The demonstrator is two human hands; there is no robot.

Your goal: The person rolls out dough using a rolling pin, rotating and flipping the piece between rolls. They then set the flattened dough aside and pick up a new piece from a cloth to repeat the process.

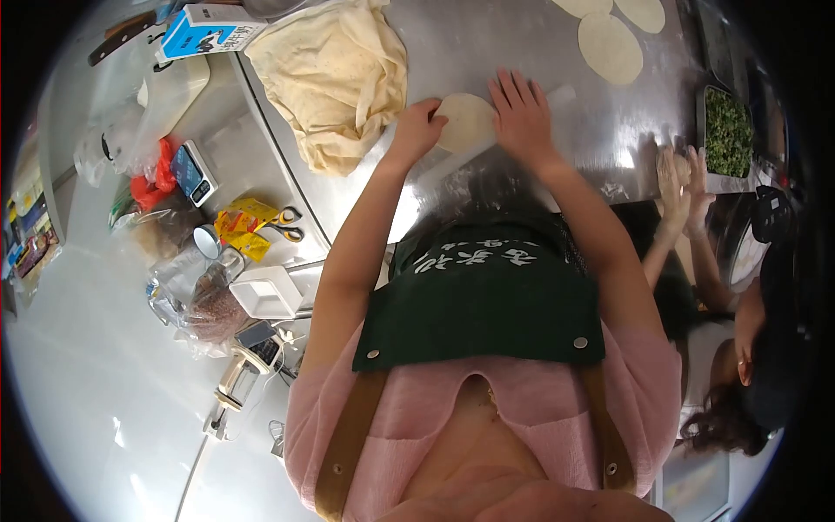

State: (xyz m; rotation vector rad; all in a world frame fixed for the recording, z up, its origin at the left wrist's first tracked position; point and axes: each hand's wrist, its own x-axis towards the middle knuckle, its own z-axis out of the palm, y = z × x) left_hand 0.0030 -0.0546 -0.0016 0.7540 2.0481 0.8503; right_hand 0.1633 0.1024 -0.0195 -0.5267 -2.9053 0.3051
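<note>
Both hands, left hand [417, 129] curled and right hand [522, 113] flat and open, press a rolling pin [561, 94] across the dough round [465, 122] to flatten it on the table [487, 43].

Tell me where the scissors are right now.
In the head view, the scissors lie left of the person's left arm, beside a yellow packet and just below the small scale.

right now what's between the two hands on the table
A round dough disc lies between the left hand and the right hand, over a rolling pin, as the head view shows.
</note>
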